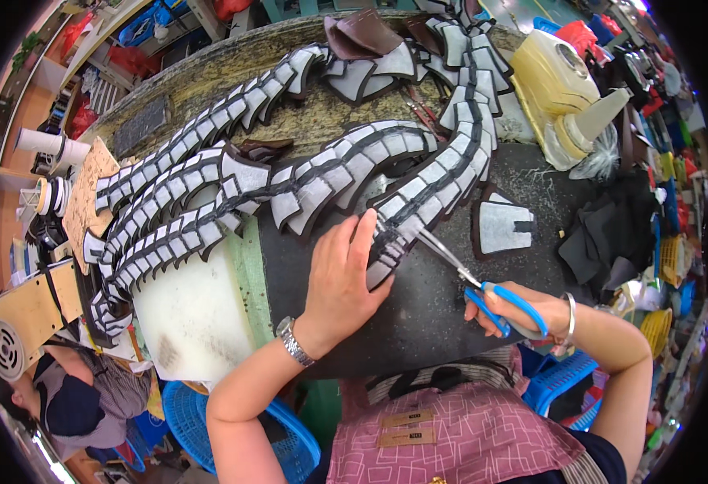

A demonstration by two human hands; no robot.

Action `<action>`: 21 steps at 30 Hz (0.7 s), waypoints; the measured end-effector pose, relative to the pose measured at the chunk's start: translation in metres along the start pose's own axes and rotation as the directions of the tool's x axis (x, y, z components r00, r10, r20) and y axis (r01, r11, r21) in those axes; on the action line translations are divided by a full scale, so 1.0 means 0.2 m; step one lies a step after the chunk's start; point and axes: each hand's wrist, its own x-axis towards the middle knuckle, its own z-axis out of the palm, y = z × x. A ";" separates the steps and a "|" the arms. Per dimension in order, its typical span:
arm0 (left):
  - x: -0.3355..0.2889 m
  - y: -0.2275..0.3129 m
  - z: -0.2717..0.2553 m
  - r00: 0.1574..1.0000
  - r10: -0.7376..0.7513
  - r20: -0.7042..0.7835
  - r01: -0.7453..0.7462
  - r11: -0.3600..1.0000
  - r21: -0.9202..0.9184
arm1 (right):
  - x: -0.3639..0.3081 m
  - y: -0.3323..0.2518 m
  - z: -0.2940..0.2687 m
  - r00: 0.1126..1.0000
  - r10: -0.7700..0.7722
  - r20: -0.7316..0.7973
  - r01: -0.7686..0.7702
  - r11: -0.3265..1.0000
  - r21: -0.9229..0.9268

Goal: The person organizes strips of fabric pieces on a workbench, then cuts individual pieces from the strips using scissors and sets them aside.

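My right hand point(549, 309) is closed round the blue handles of a pair of scissors point(465, 273). Their metal blades reach left to the near end of a long strip of white-grey pieces with dark edges point(449, 168), linked along a black centre band. At that same end my left hand point(339, 270) grips the strip, index finger and thumb at its left edge; what lies under the fingers is hidden. To the right of the blades, apart from the strip, lies a loose grey-white notched piece point(503, 226) with a dark border.
More linked strips point(185, 181) spread across the left and far table. A black mat point(418, 323) lies under the work, with a white board point(185, 306) beside it. At right are a yellowish plastic container point(549, 81) and black scraps point(608, 234). Another person point(88, 395) sits lower left.
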 end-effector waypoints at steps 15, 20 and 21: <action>0.08 0.07 0.00 0.992 0.024 -0.126 -0.038 0.993 -0.115 | -0.01 0.00 0.04 0.990 -0.084 -0.111 0.110 0.962 0.250; 0.15 0.03 0.03 0.999 0.010 0.038 -0.010 1.000 -0.003 | -0.02 0.00 -0.07 1.000 -0.019 -0.023 0.021 0.995 0.094; 0.14 0.01 0.03 0.999 0.025 0.041 -0.025 1.000 -0.008 | -0.01 -0.01 -0.09 1.000 0.000 0.020 -0.001 0.998 0.058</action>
